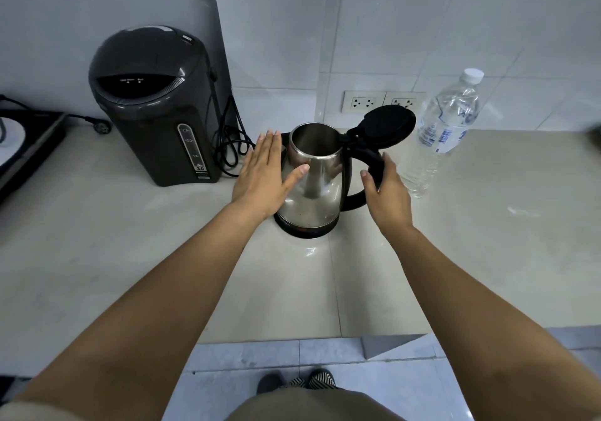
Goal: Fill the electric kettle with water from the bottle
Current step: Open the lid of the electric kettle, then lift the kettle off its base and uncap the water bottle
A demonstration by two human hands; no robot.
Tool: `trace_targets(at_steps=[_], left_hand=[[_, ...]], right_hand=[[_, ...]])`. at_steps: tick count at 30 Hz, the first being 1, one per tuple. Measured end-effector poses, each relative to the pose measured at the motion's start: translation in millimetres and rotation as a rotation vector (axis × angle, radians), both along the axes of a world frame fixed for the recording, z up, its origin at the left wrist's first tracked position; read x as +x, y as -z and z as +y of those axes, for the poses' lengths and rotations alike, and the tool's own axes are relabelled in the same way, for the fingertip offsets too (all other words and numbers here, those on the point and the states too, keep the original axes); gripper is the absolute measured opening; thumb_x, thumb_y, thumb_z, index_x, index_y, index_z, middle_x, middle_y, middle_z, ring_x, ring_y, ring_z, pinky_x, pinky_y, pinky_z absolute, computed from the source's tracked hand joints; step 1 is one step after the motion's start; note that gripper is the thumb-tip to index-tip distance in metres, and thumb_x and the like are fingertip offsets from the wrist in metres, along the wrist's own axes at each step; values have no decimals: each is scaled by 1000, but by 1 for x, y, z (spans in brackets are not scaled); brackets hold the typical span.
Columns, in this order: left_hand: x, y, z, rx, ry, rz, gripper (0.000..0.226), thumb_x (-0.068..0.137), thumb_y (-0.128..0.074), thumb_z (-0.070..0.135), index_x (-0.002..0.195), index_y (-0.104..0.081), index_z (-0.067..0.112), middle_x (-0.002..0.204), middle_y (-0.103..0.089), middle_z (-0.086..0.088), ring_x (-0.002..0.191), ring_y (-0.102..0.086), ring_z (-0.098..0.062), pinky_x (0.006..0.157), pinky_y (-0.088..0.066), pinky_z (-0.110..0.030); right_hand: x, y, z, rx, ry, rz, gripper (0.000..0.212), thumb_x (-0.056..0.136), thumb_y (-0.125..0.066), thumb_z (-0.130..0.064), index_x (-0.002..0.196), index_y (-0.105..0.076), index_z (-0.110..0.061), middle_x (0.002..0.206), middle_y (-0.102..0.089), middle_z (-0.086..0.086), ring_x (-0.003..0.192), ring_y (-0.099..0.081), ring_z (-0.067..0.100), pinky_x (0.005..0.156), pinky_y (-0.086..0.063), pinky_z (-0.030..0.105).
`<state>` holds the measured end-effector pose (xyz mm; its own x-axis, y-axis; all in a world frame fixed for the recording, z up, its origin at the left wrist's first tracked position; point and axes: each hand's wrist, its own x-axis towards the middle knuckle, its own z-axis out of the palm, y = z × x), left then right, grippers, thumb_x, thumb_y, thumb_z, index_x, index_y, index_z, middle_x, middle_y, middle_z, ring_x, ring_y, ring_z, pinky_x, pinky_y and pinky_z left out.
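A steel electric kettle (320,173) stands on its black base in the middle of the counter. Its black lid (385,128) is flipped open and the inside looks dry. My left hand (263,177) lies flat against the kettle's left side, fingers straight and thumb on the steel. My right hand (387,190) grips the kettle's black handle (374,160), thumb inside the loop and fingers behind it. A clear water bottle (445,128) with a white cap on stands upright just right of the kettle, touched by neither hand.
A dark grey hot-water dispenser (156,105) stands at the back left, with coiled black cords (231,141) beside it. A black appliance (22,147) sits at the far left edge. Wall sockets (383,101) are behind the kettle. The counter's front edge (292,339) is near my body.
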<state>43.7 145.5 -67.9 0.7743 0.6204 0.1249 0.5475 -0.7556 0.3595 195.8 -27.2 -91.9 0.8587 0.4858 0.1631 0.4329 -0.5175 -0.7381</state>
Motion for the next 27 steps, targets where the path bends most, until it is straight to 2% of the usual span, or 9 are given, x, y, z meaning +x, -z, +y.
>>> trace_targets(at_steps=[3, 5, 9, 15, 22, 27], left_hand=[[2, 0, -1, 15, -5, 0, 87, 93, -25, 67, 155, 5, 14, 163, 8, -1, 148, 11, -10, 122, 2, -34], [3, 1, -2, 19, -10, -2, 87, 93, -24, 68, 155, 4, 14, 163, 8, -1, 148, 11, -10, 122, 2, -33], [3, 0, -7, 22, -33, -12, 88, 92, -24, 68, 156, 4, 14, 163, 7, -1, 148, 11, -9, 120, 5, -30], [2, -12, -28, 91, -65, -52, 87, 92, -23, 68, 156, 4, 14, 163, 8, -1, 148, 11, -10, 122, 2, -32], [-19, -24, -57, 130, -142, -235, 83, 95, -30, 63, 156, -5, 12, 164, 2, -1, 149, 6, -10, 122, 0, -31], [-59, -26, -64, 154, -211, -259, 80, 97, -34, 59, 156, -9, 11, 164, -1, -1, 149, 4, -9, 122, -1, -29]], right_hand=[[7, 3, 5, -11, 25, 9, 45, 99, -46, -36, 139, -39, -16, 121, -63, 9, 111, -58, 32, 83, -44, 35], [11, 3, 6, -35, 26, -11, 35, 99, -46, -35, 124, -46, -10, 103, -66, 12, 96, -61, 35, 72, -42, 34], [14, 5, 3, -20, 11, -48, 29, 100, -47, -33, 115, -48, -8, 86, -61, 7, 83, -61, 34, 66, -38, 32], [17, -2, -7, 102, 19, -90, 31, 99, -48, -32, 119, -51, -8, 93, -68, 12, 86, -62, 34, 69, -40, 30], [15, -18, -10, 179, -47, -125, 34, 97, -50, -34, 123, -52, -11, 98, -69, 12, 91, -63, 33, 72, -42, 30], [-13, -21, -1, 214, -128, -86, 34, 96, -51, -35, 123, -53, -14, 101, -70, 9, 93, -63, 31, 78, -50, 38]])
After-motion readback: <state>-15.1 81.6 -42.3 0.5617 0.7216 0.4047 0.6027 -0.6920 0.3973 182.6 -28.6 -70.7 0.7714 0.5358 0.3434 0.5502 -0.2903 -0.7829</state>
